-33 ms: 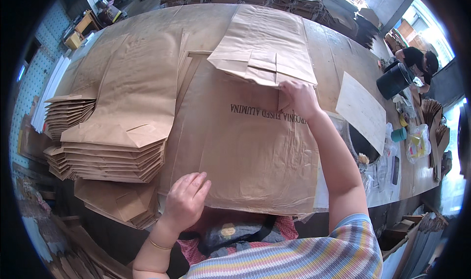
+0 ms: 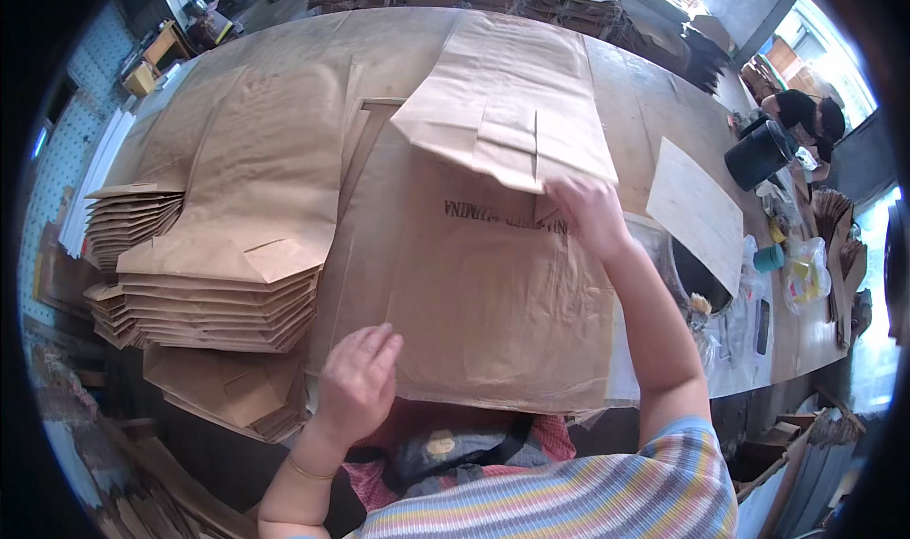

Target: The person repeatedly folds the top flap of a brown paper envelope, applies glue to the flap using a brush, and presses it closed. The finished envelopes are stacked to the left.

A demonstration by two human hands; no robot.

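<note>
1. Nearest me, my left hand (image 2: 358,383) is empty, its fingers loosely bent and close together, over the near left part of the printed brown sheet (image 2: 493,321); I cannot tell whether they touch it.
2. To my left sits a stack of folded kraft paper bags (image 2: 223,307), their ends fanned in layers.
3. Farther out, my right hand (image 2: 588,215) has its fingers closed on the near edge of a kraft paper bag (image 2: 502,79), by its right corner. The bag stretches away from me across the table (image 2: 640,103), its near end over the sheet's far part.
4. Right of my forearm lies a pale board (image 2: 697,217), with a teal cup (image 2: 769,257) beyond its right side.
5. Farther right, a co-worker (image 2: 796,110) bends beside a black bucket (image 2: 756,158).
</note>
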